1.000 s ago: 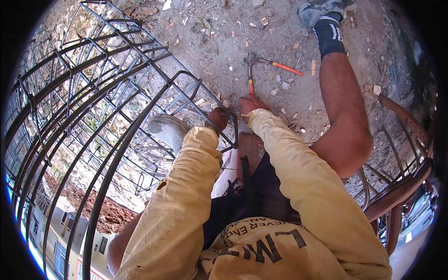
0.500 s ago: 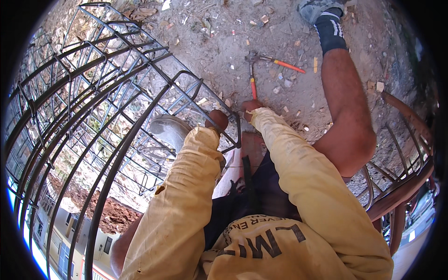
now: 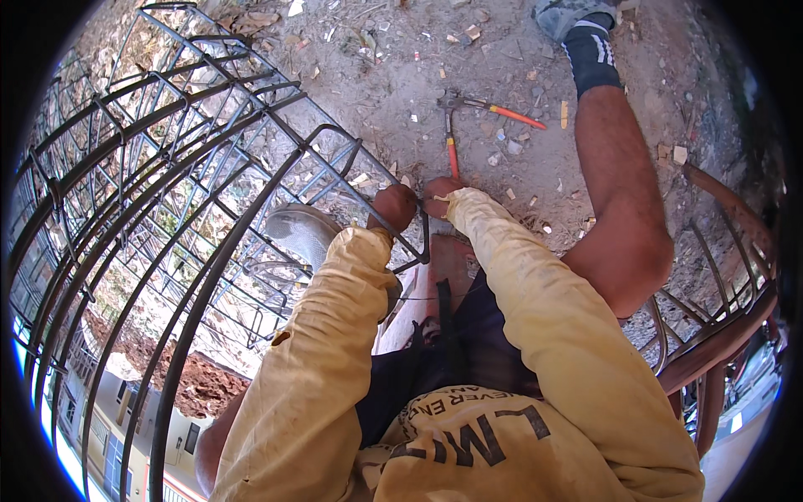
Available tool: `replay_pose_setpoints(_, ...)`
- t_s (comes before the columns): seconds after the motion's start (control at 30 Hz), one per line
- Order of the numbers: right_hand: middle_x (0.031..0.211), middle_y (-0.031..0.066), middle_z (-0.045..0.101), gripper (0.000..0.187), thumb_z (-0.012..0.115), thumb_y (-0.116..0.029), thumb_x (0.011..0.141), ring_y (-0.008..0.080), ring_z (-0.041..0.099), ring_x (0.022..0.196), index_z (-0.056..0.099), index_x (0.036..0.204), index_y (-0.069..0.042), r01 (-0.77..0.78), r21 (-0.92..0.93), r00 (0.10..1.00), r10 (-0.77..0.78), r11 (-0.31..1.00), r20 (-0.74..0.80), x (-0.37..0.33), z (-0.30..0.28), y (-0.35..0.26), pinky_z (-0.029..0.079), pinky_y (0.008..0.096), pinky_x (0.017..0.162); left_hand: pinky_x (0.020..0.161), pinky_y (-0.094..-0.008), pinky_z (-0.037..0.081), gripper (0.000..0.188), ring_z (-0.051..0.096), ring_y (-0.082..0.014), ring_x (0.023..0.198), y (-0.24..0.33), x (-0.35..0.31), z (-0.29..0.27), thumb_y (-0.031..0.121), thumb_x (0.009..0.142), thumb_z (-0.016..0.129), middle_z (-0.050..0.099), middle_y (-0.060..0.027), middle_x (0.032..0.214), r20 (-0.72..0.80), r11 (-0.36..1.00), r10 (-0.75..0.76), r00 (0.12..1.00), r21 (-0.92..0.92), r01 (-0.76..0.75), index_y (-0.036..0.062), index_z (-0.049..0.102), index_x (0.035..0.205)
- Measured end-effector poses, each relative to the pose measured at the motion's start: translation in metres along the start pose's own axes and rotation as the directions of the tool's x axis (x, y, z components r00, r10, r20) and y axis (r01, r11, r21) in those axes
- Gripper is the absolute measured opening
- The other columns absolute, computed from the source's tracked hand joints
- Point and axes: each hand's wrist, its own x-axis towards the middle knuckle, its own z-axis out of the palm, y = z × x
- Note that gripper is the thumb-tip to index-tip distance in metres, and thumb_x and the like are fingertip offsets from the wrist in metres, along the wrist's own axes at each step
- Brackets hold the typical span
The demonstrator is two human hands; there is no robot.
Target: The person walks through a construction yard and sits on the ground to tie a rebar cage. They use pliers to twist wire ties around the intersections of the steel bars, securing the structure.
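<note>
My left hand [image 3: 394, 207] is closed at the corner of a bent steel stirrup [image 3: 427, 238], at the near end of a rebar cage [image 3: 276, 125]. Close beside it, just right of that corner, my right hand [image 3: 438, 197] is closed too, fingers curled inward. Whatever the fingers of either hand pinch is hidden or too small to make out. Beyond my right hand, orange-handled pincers [image 3: 452, 105] lie on the dirt with their handles spread. One handle's end sits right behind that hand in the view.
Rebar of the cage fills the left side. My shoe [image 3: 301, 230] stands under its bars, and my other leg [image 3: 623, 176] stretches out on the right. Curved rusty bars [image 3: 728, 335] rise at the right. Wood chips and stones litter the ground [image 3: 376, 84].
My right hand has moved slightly left and my left hand slightly up and right, so the two are closer together at the stirrup corner. The pincers lie where they were.
</note>
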Motion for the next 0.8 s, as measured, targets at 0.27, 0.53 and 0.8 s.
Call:
replay_pose_setpoints(0.27,0.1,0.0206,0.067,0.022,0.057,-0.017,0.077,0.0373,0.064,0.097,0.072,0.091,-0.01,0.018,-0.187,1.0,-0.021,0.982,-0.013,0.028,0.02,0.016,0.051,0.0458,0.085,0.076,-0.0449,0.053,0.022,0.066,-0.0384,0.083,0.008,-0.006,0.002,0.02,0.076,0.06,0.067,-0.0212,0.092,0.044,0.993,-0.004,0.999,0.118,-0.001,0.0065,0.069,0.091)
replay_pose_setpoints(0.53,0.102,0.0229,0.066,0.024,0.058,-0.019,0.08,0.0396,0.063,0.099,0.071,0.097,-0.011,0.106,-0.249,0.994,-0.105,0.963,0.016,0.032,0.02,0.005,0.05,0.045,0.088,0.068,-0.0487,0.053,0.019,0.066,-0.0406,0.076,0.002,0.0,0.004,0.02,0.078,0.06,0.066,-0.0229,0.077,0.011,0.968,0.157,0.988,0.196,-0.156,0.0018,0.068,0.078)
replay_pose_setpoints(0.8,0.098,0.0203,0.067,0.03,0.064,-0.027,0.078,0.0352,0.064,0.097,0.069,0.1,-0.007,0.037,0.135,0.999,-0.042,0.99,0.034,0.01,0.007,0.003,0.049,0.0407,0.085,0.076,-0.0395,0.054,0.025,0.067,-0.0351,0.083,0.009,0.008,-0.005,0.028,0.078,0.064,0.069,-0.0189,0.085,0.006,0.934,-0.112,0.994,-0.342,0.107,0.0049,0.072,0.085)
